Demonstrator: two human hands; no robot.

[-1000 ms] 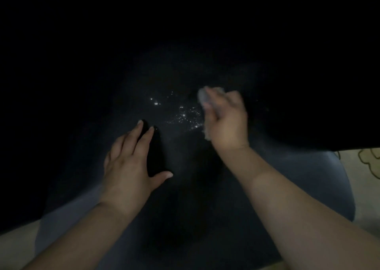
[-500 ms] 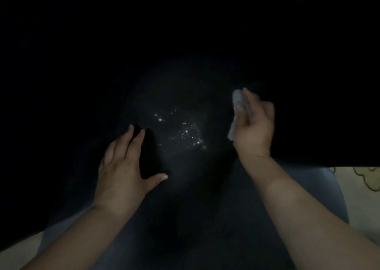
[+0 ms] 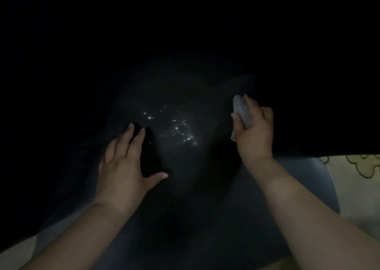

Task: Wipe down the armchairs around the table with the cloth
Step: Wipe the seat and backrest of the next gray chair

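Head view, dim light. The left hand lies flat on the dark seat of the armchair, fingers straight and spread, thumb pointing toward the right; it holds nothing. Just right of its fingertips, near the middle of the seat, a patch of small bright specks glints on the dark upholstery; what the specks are cannot be told. Further right, the right hand is curled around the cloth, a pale crumpled wad gripped between thumb and fingers, its upper end standing out above the knuckles and a lower corner showing beneath the thumb. Whether the cloth touches the upholstery cannot be told. The far part of the armchair is lost in darkness. At the near right edge the grey seat rim curves round, and beyond it lies a pale floor with an outlined pattern.
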